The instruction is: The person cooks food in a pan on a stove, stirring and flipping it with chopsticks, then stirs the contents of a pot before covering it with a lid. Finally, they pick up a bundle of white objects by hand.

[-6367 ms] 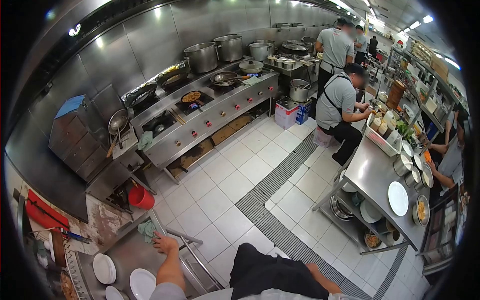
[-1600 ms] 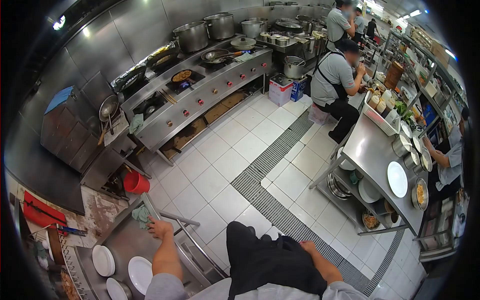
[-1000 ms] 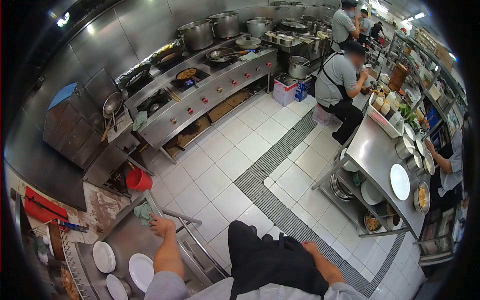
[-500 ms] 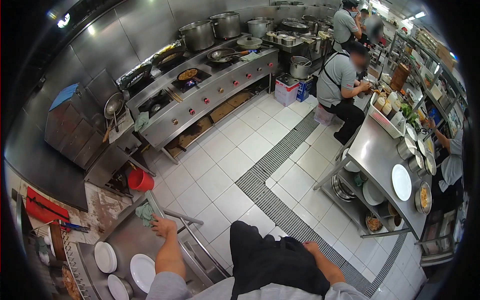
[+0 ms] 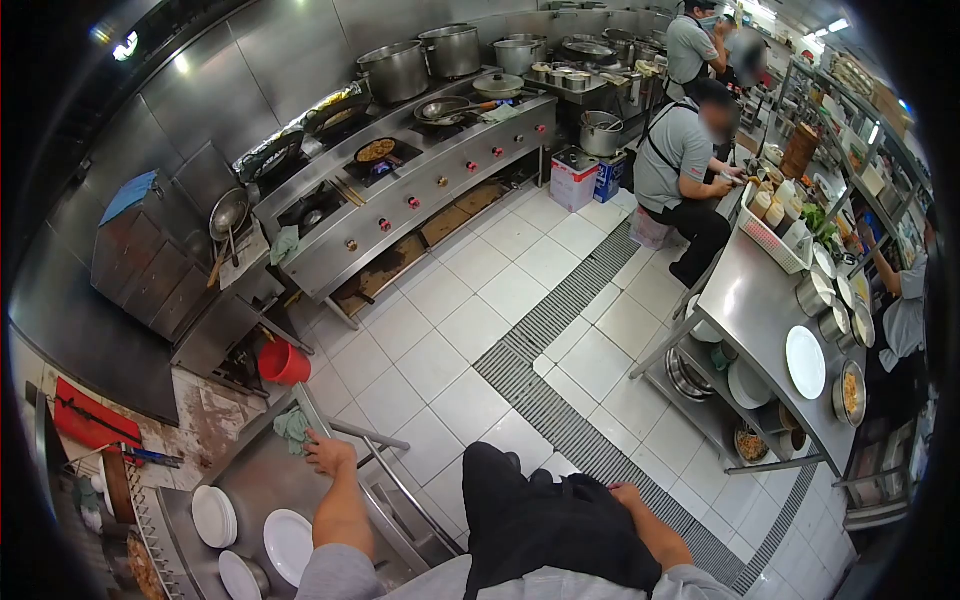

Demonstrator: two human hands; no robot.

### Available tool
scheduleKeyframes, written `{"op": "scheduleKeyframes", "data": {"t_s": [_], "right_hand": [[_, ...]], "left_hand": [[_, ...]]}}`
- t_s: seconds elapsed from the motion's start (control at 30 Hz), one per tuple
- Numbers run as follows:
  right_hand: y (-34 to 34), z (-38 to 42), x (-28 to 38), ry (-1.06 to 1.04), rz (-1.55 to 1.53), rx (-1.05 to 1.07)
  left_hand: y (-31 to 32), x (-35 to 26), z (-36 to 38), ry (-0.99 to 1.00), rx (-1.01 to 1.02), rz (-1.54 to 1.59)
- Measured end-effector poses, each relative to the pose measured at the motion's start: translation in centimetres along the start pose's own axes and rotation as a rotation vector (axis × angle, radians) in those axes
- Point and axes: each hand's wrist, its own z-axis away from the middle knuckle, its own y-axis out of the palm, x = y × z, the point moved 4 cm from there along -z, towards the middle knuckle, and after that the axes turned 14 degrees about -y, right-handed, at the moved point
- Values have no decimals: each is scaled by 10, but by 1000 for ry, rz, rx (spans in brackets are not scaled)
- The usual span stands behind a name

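My left hand (image 5: 330, 455) lies flat with its fingers apart near the edge of the steel table (image 5: 235, 470) at the lower left. Its fingertips are right beside a crumpled green cloth (image 5: 293, 428). White plates stand near my left forearm: a stack (image 5: 214, 516), a single oval plate (image 5: 288, 548) and a plate over a bowl (image 5: 240, 576). My right hand (image 5: 625, 494) is at my side by the black apron (image 5: 560, 540), its fingers mostly hidden behind the cloth of the apron.
A long stove (image 5: 430, 190) holds pots and a pan of food (image 5: 376, 151). A red bucket (image 5: 283, 361) stands on the floor. A drain grate (image 5: 520, 370) crosses the tiles. A seated person (image 5: 685, 150) works at the right-hand steel table (image 5: 750, 300). Other people stand behind.
The view has shifted very slightly. The seated person's hands have moved a little. My own hands stay where they were.
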Motion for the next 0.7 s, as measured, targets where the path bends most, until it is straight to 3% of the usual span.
{"op": "scheduleKeyframes", "data": {"t_s": [0.53, 0.7], "right_hand": [[-3, 0, 4, -36, 12, 22], [5, -14, -9, -100, 208, 23]], "left_hand": [[-4, 0, 3, -8, 5, -6], [-9, -2, 5, -2, 6, 24]]}}
